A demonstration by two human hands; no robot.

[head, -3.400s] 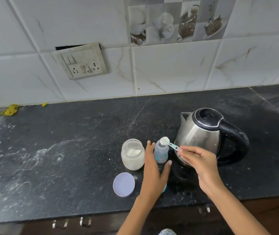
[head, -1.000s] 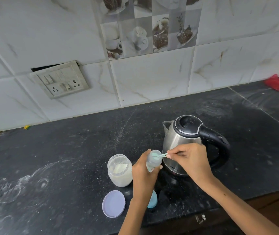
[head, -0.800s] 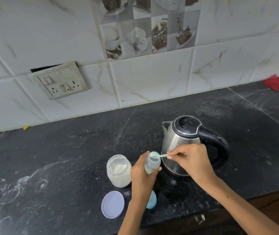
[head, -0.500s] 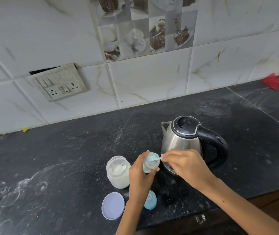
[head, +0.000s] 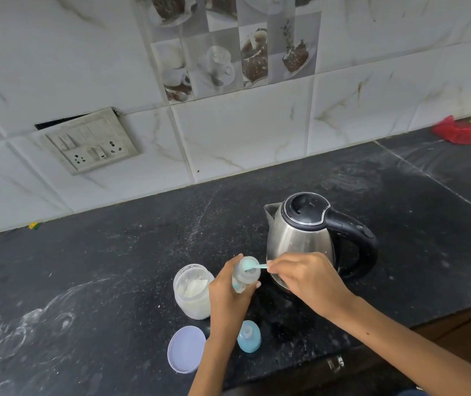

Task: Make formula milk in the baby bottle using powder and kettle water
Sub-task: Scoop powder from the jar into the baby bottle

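My left hand [head: 226,298] grips a small clear baby bottle [head: 245,277], tilted a little to the right above the black counter [head: 114,267]. My right hand [head: 307,277] pinches the handle of a small teal scoop [head: 252,266], whose bowl sits in the bottle's mouth. An open glass jar of white powder [head: 192,291] stands just left of my left hand. A steel kettle [head: 300,238] with a black lid and handle stands behind my right hand. The bottle's blue teat cap [head: 248,337] rests on the counter by my left wrist.
The jar's pale lilac lid [head: 185,348] lies flat near the counter's front edge. Powder dust marks the counter at left. A switch and socket plate [head: 88,141] is on the tiled wall. A red cloth [head: 460,132] lies at the far right.
My left hand closed round the bottle and lifted and tilted it. The scoop, heaped above the bottle's mouth at first, now sits tipped into it. The camera view shifted to the right.
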